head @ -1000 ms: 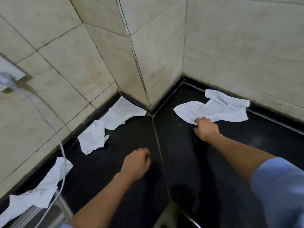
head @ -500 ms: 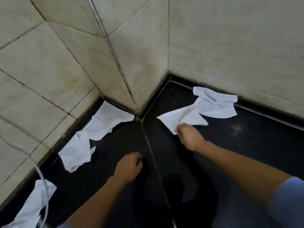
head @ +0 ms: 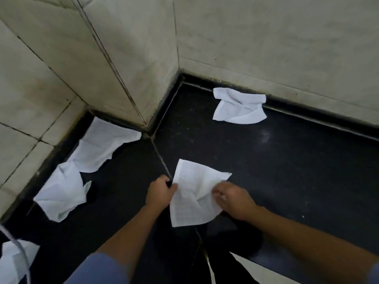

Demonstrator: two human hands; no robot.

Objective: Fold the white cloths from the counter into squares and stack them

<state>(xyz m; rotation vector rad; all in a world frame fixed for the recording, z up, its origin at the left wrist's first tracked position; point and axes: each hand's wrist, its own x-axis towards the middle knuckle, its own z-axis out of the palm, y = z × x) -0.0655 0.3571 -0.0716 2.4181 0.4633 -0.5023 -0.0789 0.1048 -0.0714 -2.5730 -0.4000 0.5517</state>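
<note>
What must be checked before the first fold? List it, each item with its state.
1. Left grip pinches the cloth at its left edge: ok.
2. Right grip holds its right edge: ok.
3. Cloth lies smooth: not ok, it bunches between the grips.
4. Bare counter ahead to spread it on: ok.
5. Other cloths out of the way: ok, the far cloth and left cloths lie well apart from it.
6. Cloth comes out square once spread: cannot tell.
</note>
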